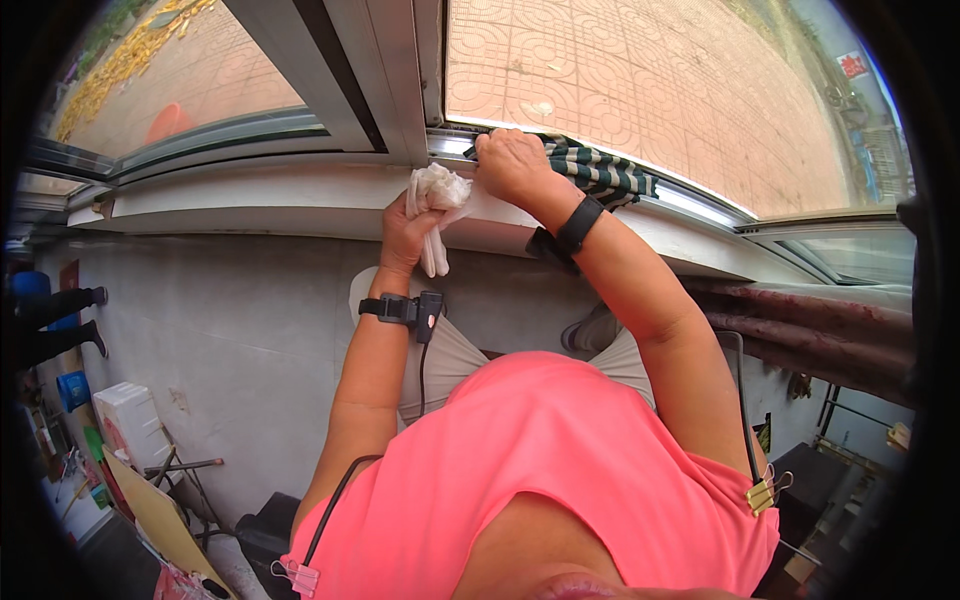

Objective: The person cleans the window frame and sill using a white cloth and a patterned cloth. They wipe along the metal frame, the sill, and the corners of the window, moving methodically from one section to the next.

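My left hand [409, 234] grips a crumpled white cloth or thin plastic bag [439, 189] just in front of the window sill, and one end hangs below the fist. My right hand [514, 161] is closed on a dark green and white striped cloth [604, 172]. That cloth lies along the metal window track [705, 204], pressed down at its left end near the upright frame [397, 67]. Most of the right fingers are hidden behind the back of the hand. Below the track runs the white sill [262, 191].
A glass pane [195, 67] stands at the left; a patterned curtain [810, 322] hangs at the right. Tiled paving [637, 90] lies outside. On the left are a white foam box [133, 424], a blue bucket [73, 391] and another person's legs [71, 322]. A cable runs from my left wrist strap [401, 309].
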